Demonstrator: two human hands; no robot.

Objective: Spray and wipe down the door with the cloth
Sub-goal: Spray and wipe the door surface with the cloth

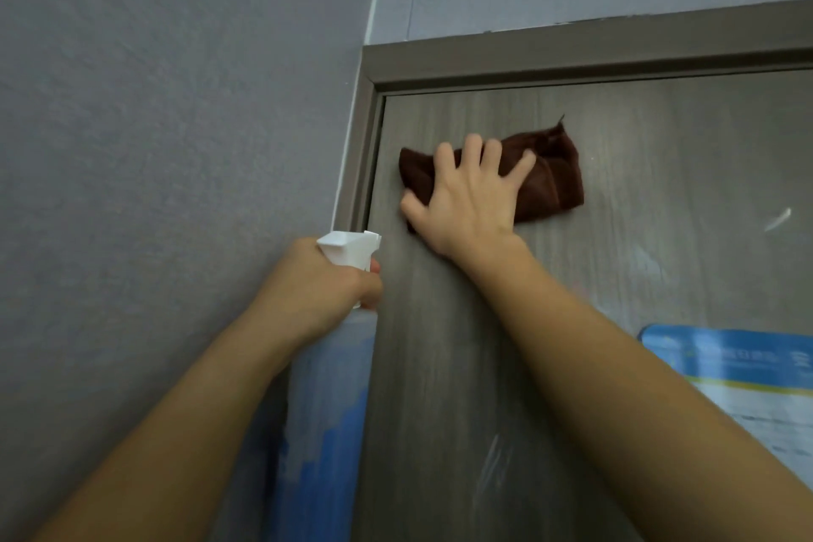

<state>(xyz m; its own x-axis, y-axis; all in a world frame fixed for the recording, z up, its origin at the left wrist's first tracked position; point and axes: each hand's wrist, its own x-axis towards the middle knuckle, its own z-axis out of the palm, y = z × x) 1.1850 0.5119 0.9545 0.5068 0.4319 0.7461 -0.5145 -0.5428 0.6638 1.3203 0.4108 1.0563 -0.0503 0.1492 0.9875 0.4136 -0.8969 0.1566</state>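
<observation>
Head view: right hand [466, 198] pressing brown cloth [552, 172] flat against door [638, 233], upper left, fingers spread wide. Left hand [325, 282] gripping spray bottle [347, 253] beside frame [367, 136], fingers curled round it.

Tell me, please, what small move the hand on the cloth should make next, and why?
Probably sweep the brown cloth rightward: the right hand presses it flat near the door's upper left corner, and a pale streak shows farther right.
</observation>
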